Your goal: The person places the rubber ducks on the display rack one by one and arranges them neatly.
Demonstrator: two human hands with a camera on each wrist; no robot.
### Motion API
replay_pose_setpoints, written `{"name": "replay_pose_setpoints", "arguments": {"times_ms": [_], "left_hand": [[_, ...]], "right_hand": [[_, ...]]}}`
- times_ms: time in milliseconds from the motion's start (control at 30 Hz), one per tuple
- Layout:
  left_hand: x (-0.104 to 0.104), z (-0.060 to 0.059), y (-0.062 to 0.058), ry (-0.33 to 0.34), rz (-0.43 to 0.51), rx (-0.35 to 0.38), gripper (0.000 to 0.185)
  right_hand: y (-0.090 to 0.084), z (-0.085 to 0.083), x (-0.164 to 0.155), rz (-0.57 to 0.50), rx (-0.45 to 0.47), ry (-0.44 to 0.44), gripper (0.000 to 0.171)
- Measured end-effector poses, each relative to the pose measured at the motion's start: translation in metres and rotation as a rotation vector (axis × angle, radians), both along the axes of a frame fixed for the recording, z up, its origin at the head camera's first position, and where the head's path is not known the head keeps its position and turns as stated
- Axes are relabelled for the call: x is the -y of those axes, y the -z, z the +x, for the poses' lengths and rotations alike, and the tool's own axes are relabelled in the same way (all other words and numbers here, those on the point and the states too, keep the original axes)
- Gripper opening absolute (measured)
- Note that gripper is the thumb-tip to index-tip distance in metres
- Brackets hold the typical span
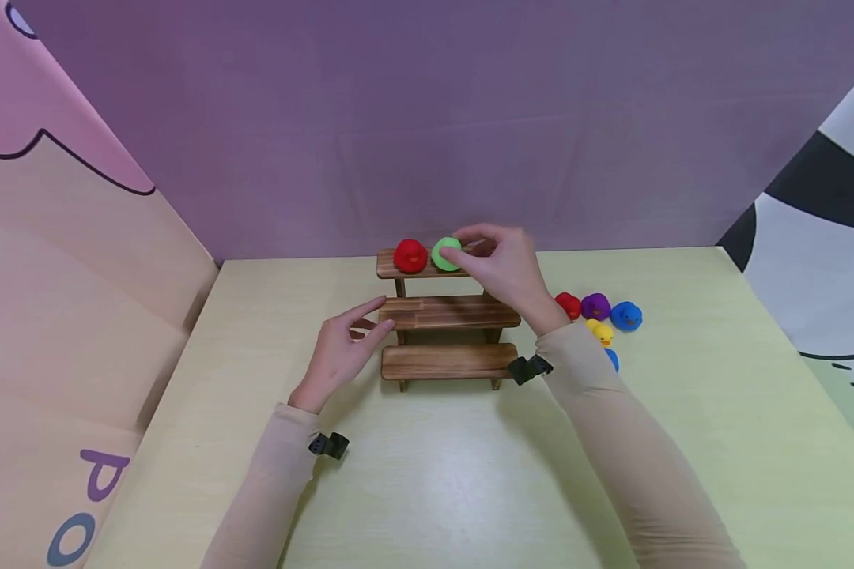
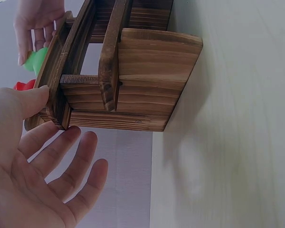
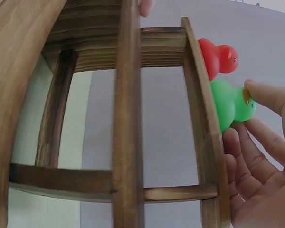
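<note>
A wooden three-step stand point(image 1: 448, 313) stands upright on the table. On its top step sit a red rubber duck point(image 1: 409, 256) and, to the right of it, a green rubber duck point(image 3: 225, 104). My right hand point(image 1: 505, 265) pinches the green duck by the head between thumb and fingers, and the duck's base touches the top step. At the left end of the middle step, my left hand point(image 1: 343, 348) grips the board between thumb and index finger. Its other fingers point(image 2: 92, 156) spread loosely beside the stand in the left wrist view.
Right of the stand, partly behind my right forearm, lie several more ducks: a red duck point(image 1: 568, 305), a purple duck point(image 1: 595, 306), a blue duck point(image 1: 626, 316), a yellow duck point(image 1: 602, 333) and another blue one. A purple backdrop point(image 1: 427, 126) rises behind the table point(image 1: 427, 474).
</note>
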State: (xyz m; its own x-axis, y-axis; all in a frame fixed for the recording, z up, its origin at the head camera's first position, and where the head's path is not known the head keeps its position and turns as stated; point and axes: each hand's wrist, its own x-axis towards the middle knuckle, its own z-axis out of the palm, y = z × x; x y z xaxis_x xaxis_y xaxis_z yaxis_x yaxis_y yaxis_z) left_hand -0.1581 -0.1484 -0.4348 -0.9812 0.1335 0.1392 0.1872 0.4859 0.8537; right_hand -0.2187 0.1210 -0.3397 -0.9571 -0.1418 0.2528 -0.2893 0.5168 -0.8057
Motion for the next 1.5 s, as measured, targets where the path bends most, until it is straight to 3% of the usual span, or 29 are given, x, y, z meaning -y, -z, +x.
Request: {"name": "replay_pose_setpoints", "arguments": {"times_ms": [600, 933, 1100, 1500], "left_hand": [[0.001, 0.001, -0.001, 0.007, -0.009, -0.002, 0.048], [0.000, 0.000, -0.002, 0.016, -0.014, -0.054, 0.047], [0.001, 0.000, 0.000, 0.033, -0.007, -0.081, 0.046], [0.004, 0.002, -0.002, -0.005, -0.005, -0.007, 0.045]], "right_hand": [[0.003, 0.000, 0.001, -0.009, 0.017, -0.019, 0.039], [0.003, 0.000, -0.001, -0.016, 0.020, -0.013, 0.038], [0.004, 0.003, -0.011, -0.011, -0.020, 0.018, 0.036], [0.009, 0.006, -0.042, -0.014, -0.114, 0.099, 0.032]]}}
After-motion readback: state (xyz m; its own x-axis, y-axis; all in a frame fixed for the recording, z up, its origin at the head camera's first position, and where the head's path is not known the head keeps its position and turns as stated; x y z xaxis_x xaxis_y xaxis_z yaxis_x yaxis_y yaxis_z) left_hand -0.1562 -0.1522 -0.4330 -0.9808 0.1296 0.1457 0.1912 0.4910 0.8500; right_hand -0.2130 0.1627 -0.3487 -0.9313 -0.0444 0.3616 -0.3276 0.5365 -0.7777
